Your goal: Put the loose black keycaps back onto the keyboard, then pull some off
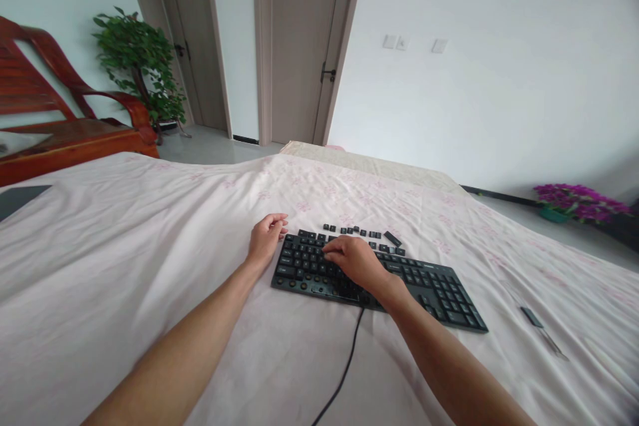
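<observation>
A black keyboard [443, 289] lies on the cloth, its near edge row showing bare key sockets [303, 285] at the left. My right hand [355, 259] is over the middle-left keys, thumb and fingertips drawn together at the key surface; whether a keycap is between them is hidden. At the keyboard's far left corner rests my left hand [265, 237], fingers loosely stretched and somewhat apart, nothing visible in them. Several loose black keycaps [350, 230] lie along the keyboard's far edge, with one long keycap [393, 238] set at a slant.
A keycap puller [533, 318] with wire ends lies right of the keyboard. The keyboard's cable [353, 349] runs toward me between my forearms. Pale floral cloth [210, 213] with folds covers the surface. A dark flat object [22, 198] sits at the left edge.
</observation>
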Demonstrator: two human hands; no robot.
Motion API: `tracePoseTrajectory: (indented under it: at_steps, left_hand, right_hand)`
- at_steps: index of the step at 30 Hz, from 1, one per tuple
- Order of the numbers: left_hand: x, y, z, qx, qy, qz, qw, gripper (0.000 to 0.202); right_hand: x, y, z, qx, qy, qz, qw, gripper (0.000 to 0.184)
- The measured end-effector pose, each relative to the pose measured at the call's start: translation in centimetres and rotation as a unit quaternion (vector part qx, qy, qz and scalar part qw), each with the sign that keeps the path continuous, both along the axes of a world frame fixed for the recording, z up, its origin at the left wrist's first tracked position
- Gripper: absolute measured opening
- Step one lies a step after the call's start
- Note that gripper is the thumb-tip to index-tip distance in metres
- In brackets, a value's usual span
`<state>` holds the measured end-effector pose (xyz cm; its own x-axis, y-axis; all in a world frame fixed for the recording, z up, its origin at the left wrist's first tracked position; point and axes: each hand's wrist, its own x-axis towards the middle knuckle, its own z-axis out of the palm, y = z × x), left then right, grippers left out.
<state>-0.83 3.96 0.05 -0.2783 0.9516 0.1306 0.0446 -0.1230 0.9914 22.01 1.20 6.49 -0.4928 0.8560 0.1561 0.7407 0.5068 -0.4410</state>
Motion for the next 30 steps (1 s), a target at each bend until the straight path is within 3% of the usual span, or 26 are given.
tracePoseTrajectory:
  at_steps: [9, 18, 21, 23, 25, 28, 30]
  left_hand:
    - [0.0, -0.1, 0.0, 0.002, 0.004, -0.006, 1.000, 0.030]
    - [0.0, 0.0, 0.0, 0.005, 0.010, -0.012, 1.000, 0.029]
    - [-0.1, 0.0, -0.1, 0.004, 0.010, -0.015, 1.000, 0.029]
    - [-0.1, 0.0, -0.1, 0.002, 0.009, -0.012, 1.000, 0.029]
    - [-0.1, 0.0, -0.2, 0.002, 0.011, -0.011, 1.000, 0.028]
    - [-0.1, 0.0, -0.2, 0.003, 0.017, -0.012, 1.000, 0.028]
    - [-0.1, 0.1, -0.2, 0.002, 0.017, -0.012, 1.000, 0.028]
  right_hand:
    - [0.5, -1.5, -0.2, 0.053, 0.020, -0.029, 0.998, 0.021]
    - [-0.3, -1.7, -0.9, 0.035, -0.026, -0.041, 0.998, 0.018]
    - [-0.2, -1.5, -1.1, 0.021, 0.017, -0.054, 0.998, 0.016]
    - [-0.1, -1.5, -1.2, -0.032, 0.109, -0.071, 0.991, 0.014]
    - [0.0, -1.6, -1.2, -0.149, 0.251, -0.088, 0.952, 0.015]
    - [0.1, -1.9, -1.0, -0.326, 0.453, -0.082, 0.826, 0.024]
    - [0.2, -2.2, -0.8, -0.385, 0.529, -0.064, 0.753, 0.030]
